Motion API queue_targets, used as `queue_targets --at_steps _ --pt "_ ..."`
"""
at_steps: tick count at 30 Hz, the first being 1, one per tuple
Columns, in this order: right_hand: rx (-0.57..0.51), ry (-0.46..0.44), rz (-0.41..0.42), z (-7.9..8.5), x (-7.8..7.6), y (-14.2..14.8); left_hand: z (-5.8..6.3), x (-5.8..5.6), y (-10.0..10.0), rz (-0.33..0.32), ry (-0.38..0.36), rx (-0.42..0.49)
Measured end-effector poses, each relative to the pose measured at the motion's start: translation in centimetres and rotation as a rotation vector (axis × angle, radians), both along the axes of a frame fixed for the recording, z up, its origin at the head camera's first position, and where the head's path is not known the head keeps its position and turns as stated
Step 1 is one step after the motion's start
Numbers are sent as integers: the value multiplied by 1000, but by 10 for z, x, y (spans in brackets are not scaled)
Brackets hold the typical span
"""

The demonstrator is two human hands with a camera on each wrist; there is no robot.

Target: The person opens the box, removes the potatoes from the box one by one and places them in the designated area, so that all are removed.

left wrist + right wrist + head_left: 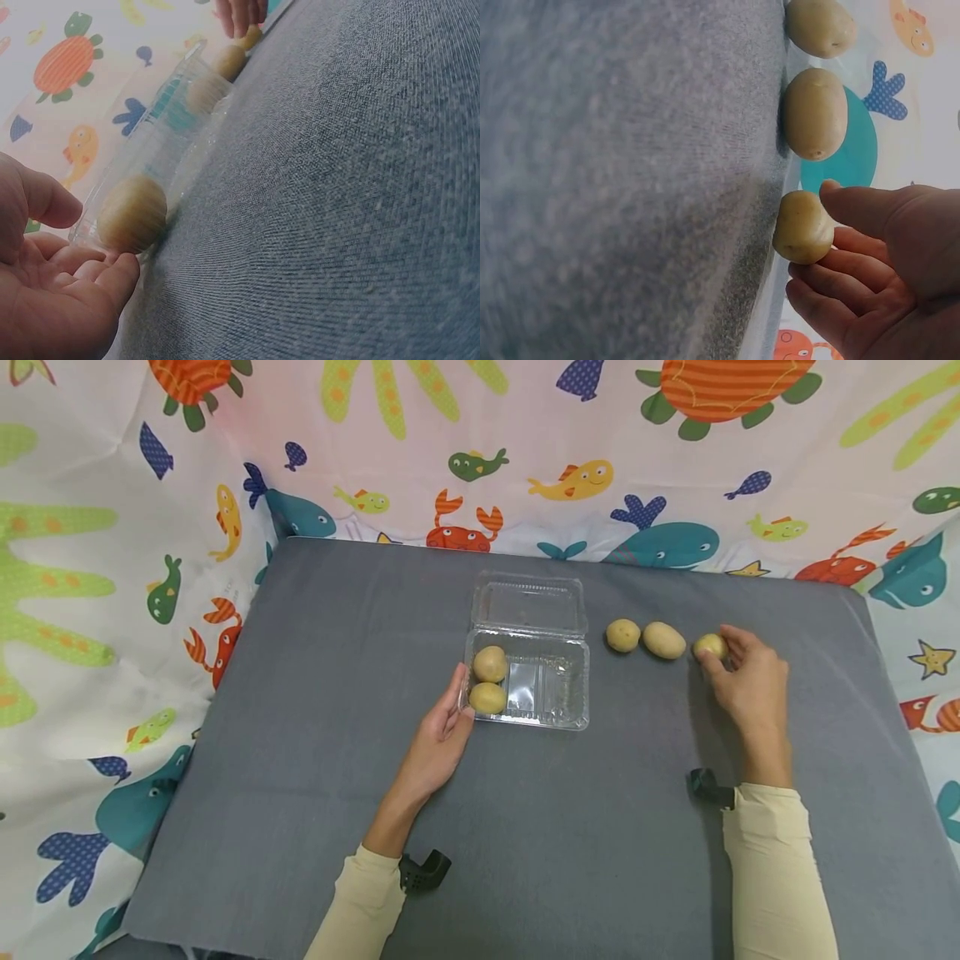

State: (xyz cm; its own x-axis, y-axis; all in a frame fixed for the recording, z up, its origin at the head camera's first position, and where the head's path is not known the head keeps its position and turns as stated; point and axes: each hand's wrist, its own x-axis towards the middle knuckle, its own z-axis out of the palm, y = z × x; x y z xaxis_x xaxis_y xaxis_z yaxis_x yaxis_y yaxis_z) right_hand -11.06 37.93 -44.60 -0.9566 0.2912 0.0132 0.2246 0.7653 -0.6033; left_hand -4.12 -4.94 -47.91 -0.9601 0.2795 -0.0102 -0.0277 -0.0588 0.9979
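A clear plastic clamshell container [551, 681] lies with its lid [528, 602] folded back. In its left side are two small potatoes, one at the back [491, 664] and one at the front [487, 698]. My left hand [438, 739] holds the container's left edge, thumb at the front corner. At the right, my right hand [752, 689] pinches a small round potato [803, 227] between thumb and fingers, close over the cloth. Left of it lie an oval potato [664, 641] and a rounder potato [622, 635], side by side.
A grey cloth [337, 777] covers the table. Behind it and along both sides hangs a white curtain [420, 468] printed with sea animals. Dark wrist cameras [425, 870] sit at the cuffs of both cream sleeves [776, 868].
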Motion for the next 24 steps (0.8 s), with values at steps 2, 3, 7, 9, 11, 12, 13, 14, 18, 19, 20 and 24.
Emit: queue_targets --at_steps 2,3,7,9,11,12,13,14,18,19,20,24 --pt "9 -4 -3 1 1 0 0 0 0 1 1 -3" --pt "14 -6 -4 2 1 -1 0 0 0 1 2 -1" --pt "20 -5 -22 5 2 -2 1 0 -1 2 -2 4" --pt "18 6 -37 7 3 -3 1 0 -1 2 -1 10" --pt "15 23 -57 10 4 -5 2 0 0 -2 -3 10" --pt "10 34 -65 11 5 -7 2 0 0 -3 1 9" --pt "5 42 -70 13 5 -9 2 0 0 -3 -3 9" --pt "1 48 -76 15 6 -11 2 0 0 -4 -3 8" --pt "-29 87 -87 24 7 -21 2 0 0 -4 1 -4" --pt "-32 95 -87 26 8 -24 2 0 0 -3 -4 -6" --pt "-37 103 -88 29 8 -26 2 0 0 -3 -1 -7" --pt "-50 124 -73 39 11 -36 2 0 0 0 -2 -2"
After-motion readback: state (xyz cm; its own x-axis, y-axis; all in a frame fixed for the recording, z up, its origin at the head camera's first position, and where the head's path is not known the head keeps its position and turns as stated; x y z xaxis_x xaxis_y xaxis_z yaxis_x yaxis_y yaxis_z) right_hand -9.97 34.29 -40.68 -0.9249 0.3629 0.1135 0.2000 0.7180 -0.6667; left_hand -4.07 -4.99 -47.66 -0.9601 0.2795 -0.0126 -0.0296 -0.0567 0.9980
